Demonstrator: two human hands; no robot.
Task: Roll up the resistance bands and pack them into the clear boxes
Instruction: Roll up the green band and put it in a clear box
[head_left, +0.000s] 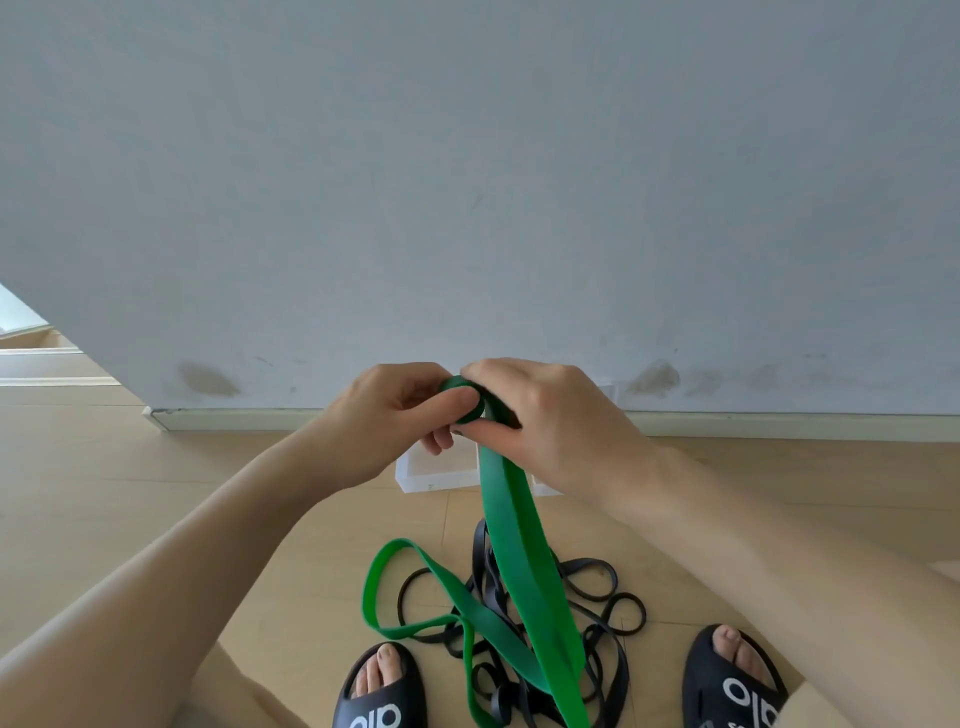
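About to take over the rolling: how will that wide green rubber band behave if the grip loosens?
The wide green rubber band looks floppy: its free length hangs limp to the floor. The small coil pinched by the left hand and right hand would probably spring open. Its tail crosses the thin black bands, so it may snag.

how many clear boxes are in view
2, side by side on the floor by the wall: one box below the left hand, one mostly hidden behind the right hand. More may be hidden.
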